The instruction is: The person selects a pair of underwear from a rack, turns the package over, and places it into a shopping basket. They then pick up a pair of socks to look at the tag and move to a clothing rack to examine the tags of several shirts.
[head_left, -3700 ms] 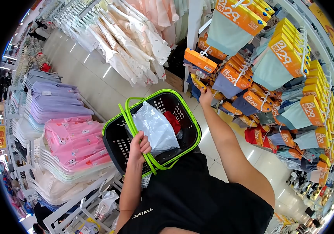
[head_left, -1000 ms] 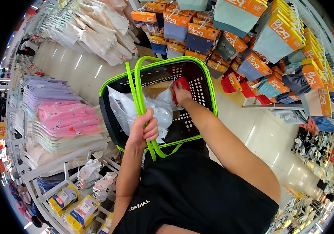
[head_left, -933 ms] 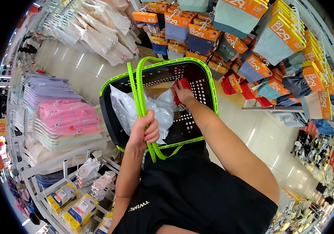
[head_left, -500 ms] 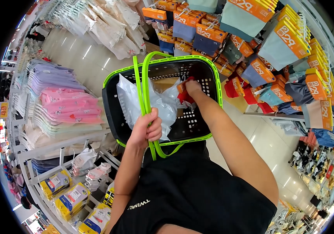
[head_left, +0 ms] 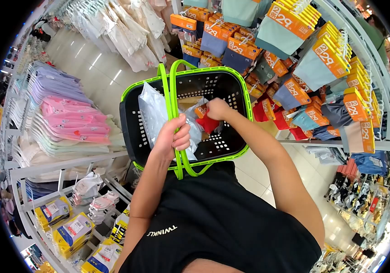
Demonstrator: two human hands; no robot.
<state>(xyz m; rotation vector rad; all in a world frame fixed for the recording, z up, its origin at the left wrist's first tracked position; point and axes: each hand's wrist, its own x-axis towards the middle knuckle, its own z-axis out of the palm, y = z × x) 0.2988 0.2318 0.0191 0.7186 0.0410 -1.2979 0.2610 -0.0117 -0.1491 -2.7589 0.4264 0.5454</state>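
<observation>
My left hand (head_left: pixel 173 136) is closed around the two bright green handles (head_left: pixel 173 91) of a black shopping basket (head_left: pixel 129 118) with a green rim. Inside the basket, my right hand (head_left: pixel 220 109) grips a folded red garment with an orange label (head_left: pixel 208 124), of the kind hanging on the right rack. My fingertips are partly hidden there. A crumpled whitish plastic bag (head_left: pixel 151 111) fills the basket's left and middle part. Behind it shows a brown, flat item (head_left: pixel 189 101) that I cannot make out.
On the right, a rack holds underwear packs with orange labels (head_left: pixel 324 54), and red ones (head_left: pixel 264 109) hang near the basket. Pink shirts (head_left: pixel 74 119) and other clothes hang at left, above yellow packs (head_left: pixel 73 234). White clothes (head_left: pixel 133 34) hang beyond the tiled aisle (head_left: pixel 74 57).
My right hand has moved left and slightly down inside the basket, bringing the red garment towards the plastic bag. My left hand keeps hold of the handles. The view has shifted slightly.
</observation>
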